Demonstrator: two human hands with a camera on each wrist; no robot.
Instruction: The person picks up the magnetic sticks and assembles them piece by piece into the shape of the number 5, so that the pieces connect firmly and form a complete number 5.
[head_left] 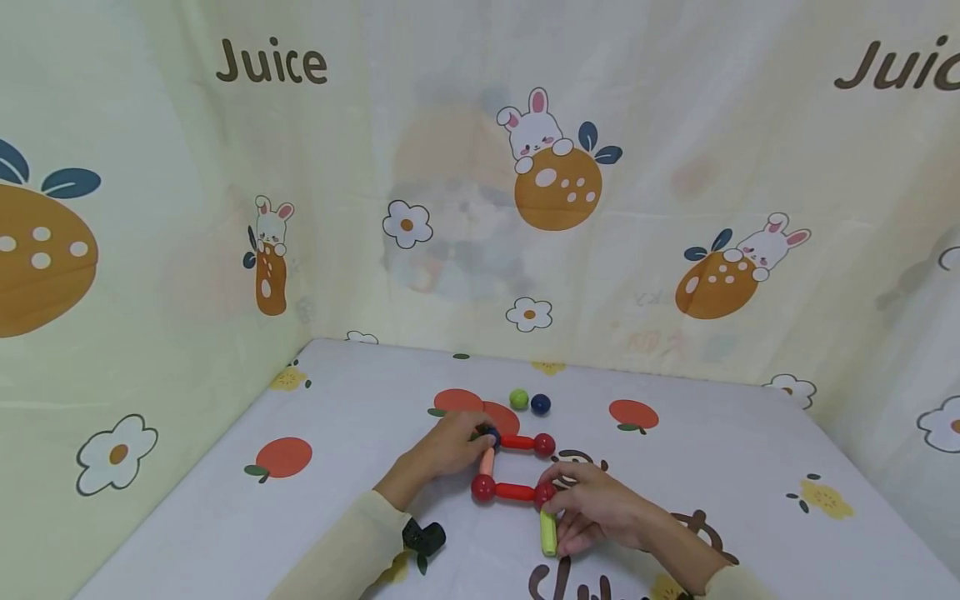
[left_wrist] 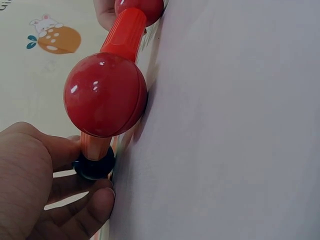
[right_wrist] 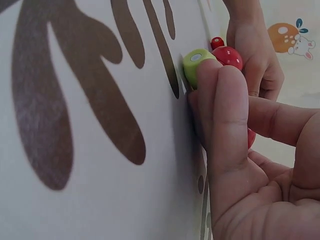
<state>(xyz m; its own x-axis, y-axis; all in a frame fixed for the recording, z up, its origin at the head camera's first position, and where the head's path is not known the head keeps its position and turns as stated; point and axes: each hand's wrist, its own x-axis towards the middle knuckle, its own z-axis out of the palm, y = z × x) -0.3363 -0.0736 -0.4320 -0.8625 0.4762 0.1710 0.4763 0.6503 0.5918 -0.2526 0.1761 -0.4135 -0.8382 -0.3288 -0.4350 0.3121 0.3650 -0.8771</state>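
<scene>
On the table lies a joined frame of balls and rods. My left hand (head_left: 452, 443) grips its dark blue ball (left_wrist: 95, 165), thumb on one side and fingers curled on the other. From that ball a red rod (head_left: 517, 442) runs to a red ball (head_left: 544, 445), and an orange-pink rod (head_left: 487, 462) to the near-left red ball (head_left: 483, 488). Another red rod (head_left: 515, 492) leads on to the near-right red ball (head_left: 545, 495), which my right hand (head_left: 596, 508) holds. A yellow-green rod (head_left: 549, 533) extends from this ball toward me, right fingers alongside it.
Behind the frame sit a loose green ball (head_left: 519, 399) and a loose dark blue ball (head_left: 541, 404). The white tablecloth (head_left: 202, 508) has printed fruit and lettering. A printed curtain (head_left: 450, 125) stands along the back and sides.
</scene>
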